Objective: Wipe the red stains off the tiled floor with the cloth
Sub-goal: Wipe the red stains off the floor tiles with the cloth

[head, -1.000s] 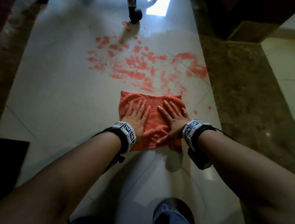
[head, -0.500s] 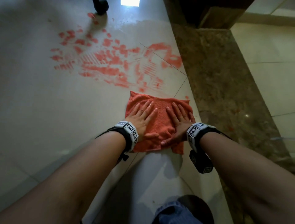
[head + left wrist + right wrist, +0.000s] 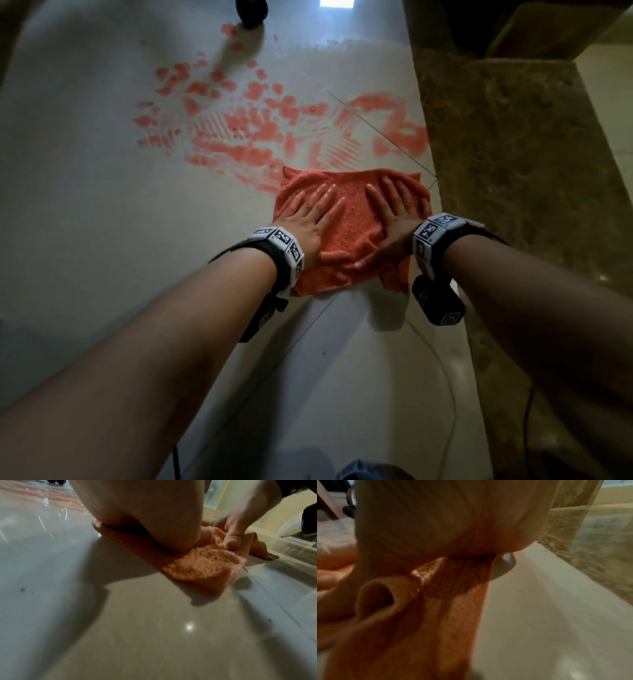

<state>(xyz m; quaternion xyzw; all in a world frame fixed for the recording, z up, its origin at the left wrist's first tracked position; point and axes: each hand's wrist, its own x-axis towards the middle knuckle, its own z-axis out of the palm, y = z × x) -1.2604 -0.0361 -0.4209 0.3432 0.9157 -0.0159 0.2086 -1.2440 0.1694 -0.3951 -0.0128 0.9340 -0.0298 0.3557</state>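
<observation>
Mostly undone, head view: red stains point(image 3: 260, 133) cover tiled floor point(image 3: 85, 222) beyond cloth point(image 3: 356, 219); left hand point(image 3: 308, 222) & right hand point(image 3: 394, 219) lie flat on it, fingers straight, pressing; L wrist view: palm on cloth point(image 3: 202, 566), thumbs meeting; R wrist view: blurred, heel of hand pins a bunched fold.

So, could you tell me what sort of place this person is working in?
Probably indoors, in a home or office: a glossy tiled floor with grout lines, a brown marble ledge along the right, and what looks like a chair wheel beyond the red stains.
</observation>
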